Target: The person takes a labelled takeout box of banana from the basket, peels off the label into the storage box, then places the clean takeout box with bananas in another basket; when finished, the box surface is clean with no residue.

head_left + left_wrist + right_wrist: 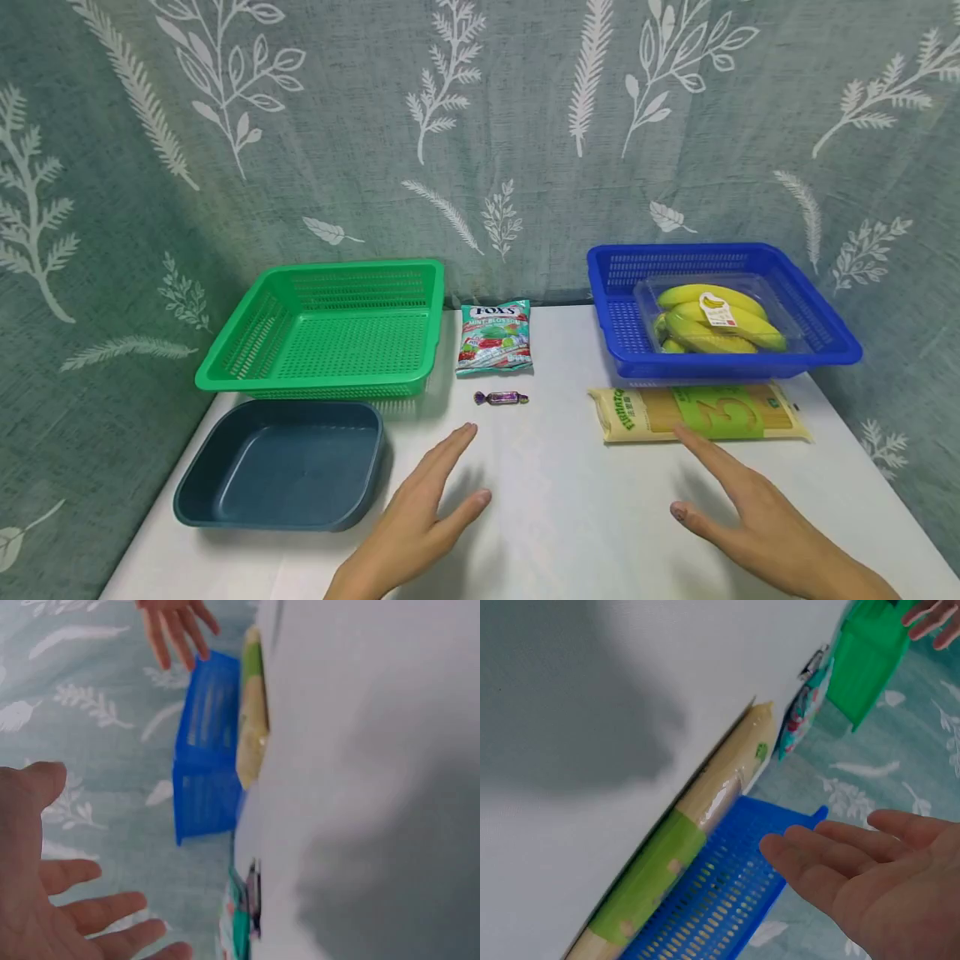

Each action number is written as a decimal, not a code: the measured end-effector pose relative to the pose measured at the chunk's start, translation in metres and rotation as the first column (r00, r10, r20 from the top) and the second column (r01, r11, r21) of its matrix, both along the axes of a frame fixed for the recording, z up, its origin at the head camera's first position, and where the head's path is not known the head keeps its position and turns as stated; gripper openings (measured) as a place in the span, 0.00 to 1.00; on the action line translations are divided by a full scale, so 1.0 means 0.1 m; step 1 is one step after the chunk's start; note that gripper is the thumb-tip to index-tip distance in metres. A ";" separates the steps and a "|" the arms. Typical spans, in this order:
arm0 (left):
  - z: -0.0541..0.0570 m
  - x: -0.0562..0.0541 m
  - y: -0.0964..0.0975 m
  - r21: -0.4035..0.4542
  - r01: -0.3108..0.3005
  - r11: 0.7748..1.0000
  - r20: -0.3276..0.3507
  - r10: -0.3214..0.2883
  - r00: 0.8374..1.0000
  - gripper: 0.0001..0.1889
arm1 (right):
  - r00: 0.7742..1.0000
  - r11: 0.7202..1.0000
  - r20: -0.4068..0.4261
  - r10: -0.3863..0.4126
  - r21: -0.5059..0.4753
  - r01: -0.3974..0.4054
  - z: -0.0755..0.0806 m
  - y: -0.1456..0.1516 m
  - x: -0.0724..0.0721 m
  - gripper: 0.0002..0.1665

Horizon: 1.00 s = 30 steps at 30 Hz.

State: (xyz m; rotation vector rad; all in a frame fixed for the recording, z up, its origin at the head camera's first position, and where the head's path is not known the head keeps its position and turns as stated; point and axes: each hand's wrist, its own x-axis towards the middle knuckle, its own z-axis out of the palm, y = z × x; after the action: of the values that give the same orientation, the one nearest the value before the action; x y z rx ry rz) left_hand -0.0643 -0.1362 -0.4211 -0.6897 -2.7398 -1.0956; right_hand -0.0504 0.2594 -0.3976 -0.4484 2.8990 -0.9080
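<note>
Over the front of the white table my left hand point(416, 504) hovers with straight, spread fingers and holds nothing. It is nearest to a dark blue-grey tub point(281, 525) on its left and a small purple wrapped candy point(501, 398) beyond its fingertips. My right hand point(757, 517) is likewise spread and holds nothing. Just past its fingertips lies a pack of dry noodles point(645, 414) with a green label. Behind the candy a FOX'S mint candy bag point(494, 337) lies on the table. In the right wrist view the noodle pack point(712, 787) stretches along the blue basket.
A green basket point(318, 387) stands at the back left, behind the tub. At the back right, a blue basket point(720, 367) holds a clear box of bananas point(701, 337). Patterned grey-green cloth point(517, 108) hangs behind and beside the white table point(570, 517).
</note>
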 end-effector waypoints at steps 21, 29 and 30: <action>0.05 -0.47 0.50 0.385 -0.015 0.923 0.062 -0.010 0.998 0.28 | 0.962 0.981 -0.191 -0.194 -0.056 0.186 0.29 0.49 -0.26 0.47; 0.13 -0.72 0.67 0.444 -0.060 0.894 0.156 -0.011 0.988 0.24 | 0.945 0.976 -0.249 -0.211 -0.098 0.192 0.36 0.70 -0.42 0.45; 0.14 -0.76 0.70 0.452 -0.058 0.890 0.160 -0.017 0.987 0.23 | 0.944 0.976 -0.251 -0.215 -0.095 0.197 0.37 0.71 -0.44 0.45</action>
State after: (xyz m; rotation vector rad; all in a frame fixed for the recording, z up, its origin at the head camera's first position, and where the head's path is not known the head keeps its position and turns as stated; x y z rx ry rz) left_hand -0.1405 -0.0666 -0.4068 -0.5174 -2.4431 -1.7749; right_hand -0.0946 0.3307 -0.3607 -0.2913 3.2111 -1.0528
